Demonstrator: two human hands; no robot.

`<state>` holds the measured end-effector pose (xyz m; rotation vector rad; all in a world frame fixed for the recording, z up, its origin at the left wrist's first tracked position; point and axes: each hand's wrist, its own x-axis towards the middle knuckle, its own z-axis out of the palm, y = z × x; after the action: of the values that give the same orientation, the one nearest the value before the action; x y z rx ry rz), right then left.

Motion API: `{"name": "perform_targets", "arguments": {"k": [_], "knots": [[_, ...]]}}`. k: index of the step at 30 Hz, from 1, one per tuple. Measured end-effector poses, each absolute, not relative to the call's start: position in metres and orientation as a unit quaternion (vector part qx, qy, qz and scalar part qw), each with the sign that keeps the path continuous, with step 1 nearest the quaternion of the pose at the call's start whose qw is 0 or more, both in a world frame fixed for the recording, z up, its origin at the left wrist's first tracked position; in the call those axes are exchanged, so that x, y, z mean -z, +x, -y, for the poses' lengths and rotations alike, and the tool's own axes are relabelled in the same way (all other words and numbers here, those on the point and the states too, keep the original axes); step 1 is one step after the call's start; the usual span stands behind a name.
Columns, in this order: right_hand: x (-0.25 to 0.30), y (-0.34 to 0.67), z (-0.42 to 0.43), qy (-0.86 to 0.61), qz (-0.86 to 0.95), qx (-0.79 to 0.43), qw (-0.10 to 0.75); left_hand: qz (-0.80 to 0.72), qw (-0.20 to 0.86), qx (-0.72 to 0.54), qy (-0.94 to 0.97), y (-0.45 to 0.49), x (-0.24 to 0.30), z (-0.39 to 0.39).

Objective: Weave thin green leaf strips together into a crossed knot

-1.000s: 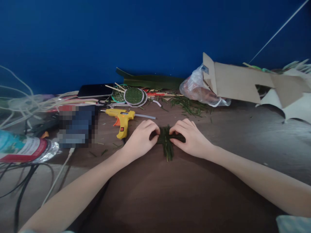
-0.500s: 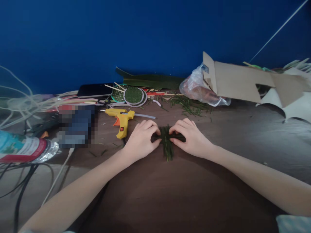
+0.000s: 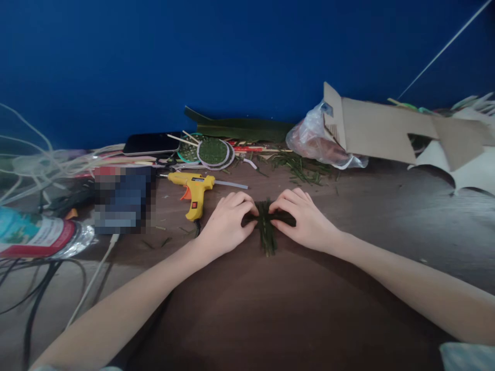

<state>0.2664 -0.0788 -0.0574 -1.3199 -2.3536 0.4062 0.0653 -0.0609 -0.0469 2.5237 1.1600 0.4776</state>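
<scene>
A small cross of dark green leaf strips (image 3: pixel 267 239) lies on the brown tabletop between my hands, some strips running lengthwise and others sideways. My left hand (image 3: pixel 229 220) pinches its left side between thumb and fingers. From the other side, my right hand (image 3: pixel 303 219) pinches the strips near the crossing, with sideways ends showing inside its curled fingers. Left of my left hand rests a yellow glue gun (image 3: pixel 197 193) with an orange trigger and a glue stick (image 3: pixel 232 184) poking out of its back.
Behind lie round green-topped pieces (image 3: pixel 213 152), a long leaf (image 3: pixel 243 129), cut green scraps (image 3: pixel 303 167) and a plastic bag (image 3: pixel 309 136). A cardboard box (image 3: pixel 379 126) stands at the back right. Left are a pixelated phone-like object (image 3: pixel 124 201), a bottle (image 3: pixel 34 234) and cables (image 3: pixel 36 304).
Almost nothing differs. My left fingers have shifted very slightly right toward the crossing, and both hands keep their pinch on the leaf strips.
</scene>
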Motion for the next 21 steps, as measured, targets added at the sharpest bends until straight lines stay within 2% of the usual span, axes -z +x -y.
{"name": "perform_targets", "arguments": {"k": [21], "knots": [[0.0602, 0.2666, 0.0777, -0.473, 0.842, -0.152, 0.211, -0.414, 0.188, -0.180, 0.872, 0.0664, 0.0519, 0.0625]]}}
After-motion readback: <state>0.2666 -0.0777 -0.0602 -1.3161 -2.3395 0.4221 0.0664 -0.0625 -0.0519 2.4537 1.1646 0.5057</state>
